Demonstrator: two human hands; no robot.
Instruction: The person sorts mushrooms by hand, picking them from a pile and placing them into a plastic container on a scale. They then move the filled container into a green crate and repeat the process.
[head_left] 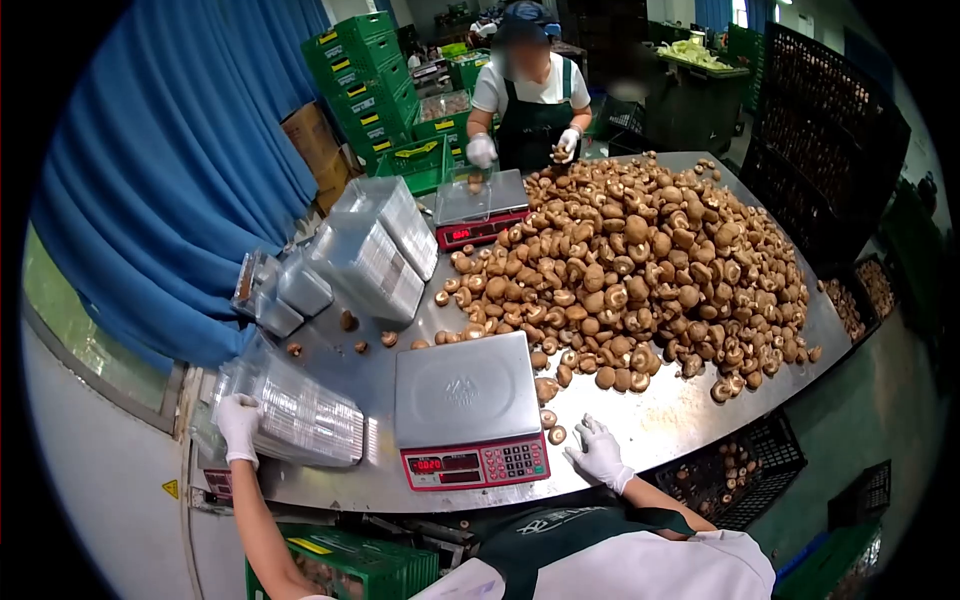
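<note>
My left hand point(238, 425), in a white glove, is at the near left end of a stack of clear plastic trays point(310, 412). Its fingers are closed on the rim of an end tray; the fingertips are partly hidden. My gloved right hand point(600, 455) rests on the metal table point(660, 440) near its front edge, fingers stretched out and holding nothing. Between my hands stands a red digital scale point(467, 405) with a bare steel platform and lit red digits. Close to my right hand lie a few loose shiitake mushrooms point(556, 435).
A large heap of shiitake mushrooms point(640, 270) covers the table's right side. More tray stacks point(370, 260) stand at the left. Across the table, a gloved co-worker point(540, 100) holds mushrooms beside a second scale point(485, 205). Black crates point(740, 470) and a green crate point(360, 560) sit below.
</note>
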